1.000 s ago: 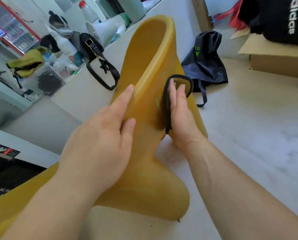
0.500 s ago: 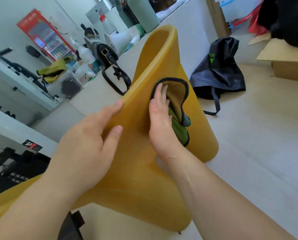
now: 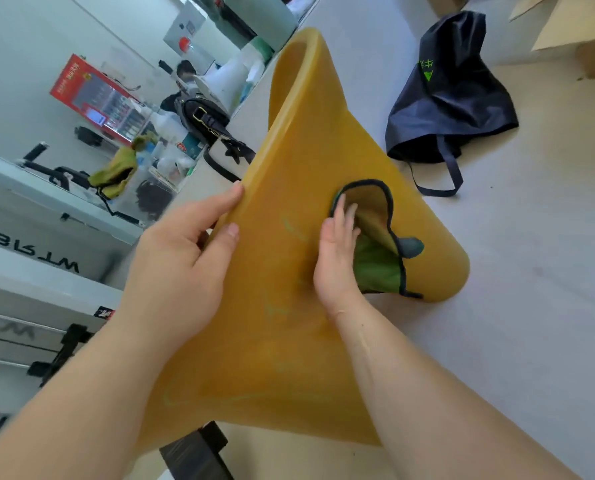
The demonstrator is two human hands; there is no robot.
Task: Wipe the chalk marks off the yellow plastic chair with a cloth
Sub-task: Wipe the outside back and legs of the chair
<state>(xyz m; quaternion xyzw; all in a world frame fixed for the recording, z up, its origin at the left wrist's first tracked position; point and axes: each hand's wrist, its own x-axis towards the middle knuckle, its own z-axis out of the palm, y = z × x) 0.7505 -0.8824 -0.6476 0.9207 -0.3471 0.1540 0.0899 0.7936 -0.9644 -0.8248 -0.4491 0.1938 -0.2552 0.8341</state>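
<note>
Yellow plastic fills the near view: the chair (image 3: 282, 341) lies tipped over on the pale floor (image 3: 514, 306), its broad face turned toward the camera. Faint green chalk marks (image 3: 240, 398) run across the nearest part of that face. More show higher up, just left of the right hand, so most of the wiping looks yet to do.

To wipe well, I would keep the cloth flat under the whole palm and press firmly. Short overlapping passes from the upper marks down to the near ones should work, with a turn to a clean fold once the cloth smears. The curved plastic is likely to flex or slide unless it is braced.

The left hand (image 3: 181, 271) does that bracing: forefinger and thumb curl over the chair's left edge and clamp it, the other fingers hidden behind. The right hand (image 3: 335, 261) lies edge-on, its fingers (image 3: 345, 211) straight and close together, pressing the green-and-yellow, dark-trimmed cloth (image 3: 375, 258) to the face. A loose fold arches over the fingertips, and nothing looks pinched.

Beyond the chair a navy bag (image 3: 451, 109) slumps on the floor. A black handbag (image 3: 206, 123) sits to the left and a cardboard box (image 3: 573, 36) at the far corner.
</note>
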